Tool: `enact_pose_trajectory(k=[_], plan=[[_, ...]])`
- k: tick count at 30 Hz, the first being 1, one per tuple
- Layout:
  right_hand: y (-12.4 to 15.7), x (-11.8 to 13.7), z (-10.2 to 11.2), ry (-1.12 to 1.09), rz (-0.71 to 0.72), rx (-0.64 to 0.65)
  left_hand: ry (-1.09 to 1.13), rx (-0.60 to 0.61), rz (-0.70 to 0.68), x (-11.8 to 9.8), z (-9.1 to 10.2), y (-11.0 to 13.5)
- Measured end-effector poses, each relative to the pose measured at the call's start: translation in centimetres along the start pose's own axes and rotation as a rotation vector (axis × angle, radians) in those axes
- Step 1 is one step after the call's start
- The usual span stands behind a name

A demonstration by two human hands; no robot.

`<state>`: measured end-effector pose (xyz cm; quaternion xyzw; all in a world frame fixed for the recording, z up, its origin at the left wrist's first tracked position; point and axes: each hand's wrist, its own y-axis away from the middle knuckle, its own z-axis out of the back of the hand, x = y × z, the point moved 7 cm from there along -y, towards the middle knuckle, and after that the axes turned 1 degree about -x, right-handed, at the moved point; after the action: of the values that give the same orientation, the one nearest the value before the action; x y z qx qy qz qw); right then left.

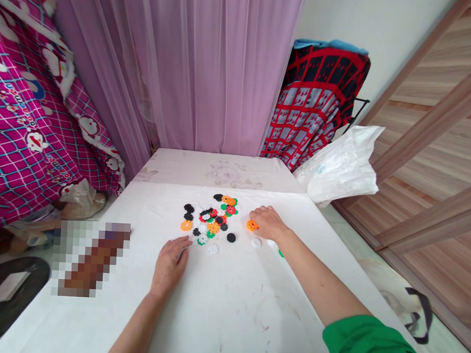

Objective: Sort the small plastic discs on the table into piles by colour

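Observation:
Small notched plastic discs (pixel 214 227) in black, white, orange, green and red lie in a loose pile on a white-covered table (pixel 212 312). My left hand (pixel 171 258) rests on the cloth just left of the pile's near edge, fingers stretched out and holding nothing. To the right of the pile, my right hand (pixel 269 222) has its fingers curled down at an orange notched disc (pixel 252 225); its fingertips are partly hidden. A white disc (pixel 256 242) lies just below that hand, and a green disc (pixel 281 253) is partly covered by the right forearm.
A single black disc (pixel 231 238) sits between the pile and my right hand. A pixelated patch (pixel 92 261) covers something at the table's left. A white plastic bag (pixel 342 163) stands at the back right corner. Purple curtains (pixel 217 70) hang behind the table.

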<state>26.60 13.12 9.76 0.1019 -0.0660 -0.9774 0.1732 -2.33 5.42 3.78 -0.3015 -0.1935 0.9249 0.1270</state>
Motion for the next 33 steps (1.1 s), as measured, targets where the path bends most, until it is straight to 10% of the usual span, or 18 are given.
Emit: enact_pose_trajectory(k=[33], plan=[[-1.9,2.6,-0.1,0.074,0.197,0.138,0.008,-0.006,-0.006,0.3,-0.2,0.1]])
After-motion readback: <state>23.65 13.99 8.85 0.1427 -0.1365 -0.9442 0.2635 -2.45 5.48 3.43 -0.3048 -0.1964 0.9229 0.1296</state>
